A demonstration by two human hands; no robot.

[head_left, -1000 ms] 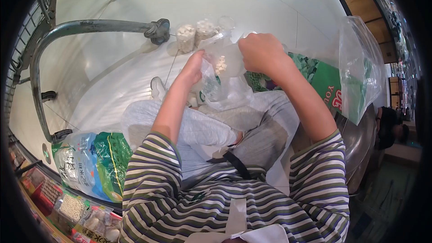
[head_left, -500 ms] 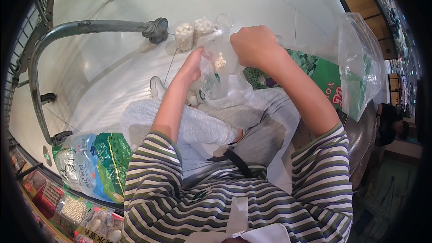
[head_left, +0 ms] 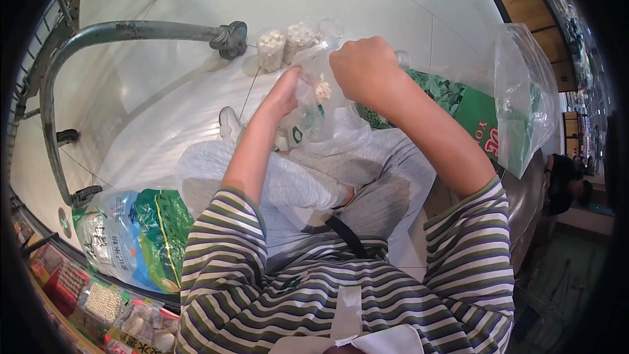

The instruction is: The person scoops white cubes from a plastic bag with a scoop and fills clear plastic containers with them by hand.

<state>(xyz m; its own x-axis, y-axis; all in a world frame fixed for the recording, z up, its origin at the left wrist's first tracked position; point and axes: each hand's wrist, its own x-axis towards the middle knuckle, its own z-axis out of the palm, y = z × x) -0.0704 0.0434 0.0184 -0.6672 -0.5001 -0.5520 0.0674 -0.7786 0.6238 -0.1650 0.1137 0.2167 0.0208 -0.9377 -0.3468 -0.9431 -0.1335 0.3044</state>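
Note:
A clear plastic bag (head_left: 308, 121) with green print hangs above my crossed legs. My left hand (head_left: 285, 92) grips its left edge, thumb up. My right hand (head_left: 367, 69) is curled into a fist at the bag's upper right; the fingers face away, and what they hold is hidden. Between the hands, small pale pieces (head_left: 322, 87) show in or behind the clear plastic. Just beyond stand two clear cups, the left cup (head_left: 270, 49) and the right cup (head_left: 299, 38), both filled with whitish pieces. A round clear lid (head_left: 331, 27) lies beside them.
A metal cart frame (head_left: 144, 29) on wheels stands at the left. Green and blue packages (head_left: 134, 236) lie by a shelf of packaged food (head_left: 108, 305). On the right are a green printed bag (head_left: 458, 101) and a large clear bag (head_left: 524, 92). A person (head_left: 565, 183) is at the far right.
My right hand has moved left and slightly up, closer to my left hand. The bag's green print now shows more openly below my left hand.

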